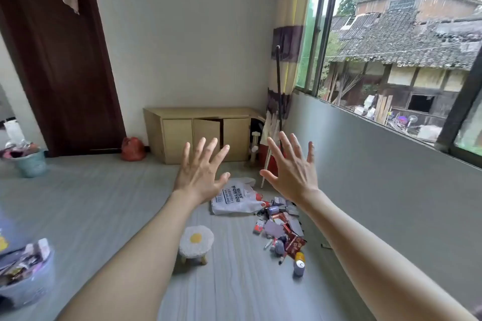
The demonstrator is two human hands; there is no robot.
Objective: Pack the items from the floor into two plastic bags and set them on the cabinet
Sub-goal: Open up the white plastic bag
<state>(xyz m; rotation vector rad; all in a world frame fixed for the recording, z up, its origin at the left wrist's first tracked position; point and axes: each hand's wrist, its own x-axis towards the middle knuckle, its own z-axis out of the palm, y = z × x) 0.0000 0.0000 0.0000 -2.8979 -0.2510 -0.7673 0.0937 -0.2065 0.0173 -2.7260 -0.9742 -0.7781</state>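
Both forearms were bare, no sleeves, left hand (199, 177) and right hand (293, 176) without gloves, rings or watch.

Bag print: on the crumpled white plastic bag (236, 199) lying on the grey floor I read "BUSY FOR YOU" in dark capitals, running sideways from my view.
Smaller lines under that print: I see a boxed strip of fine text, too small for me to read.
Silver can (299, 268) lying at the near end of the pile: a round mark on its end, which I cannot make out.
Red packets (294, 244) in the pile: printing shows, too blurred for me to read.
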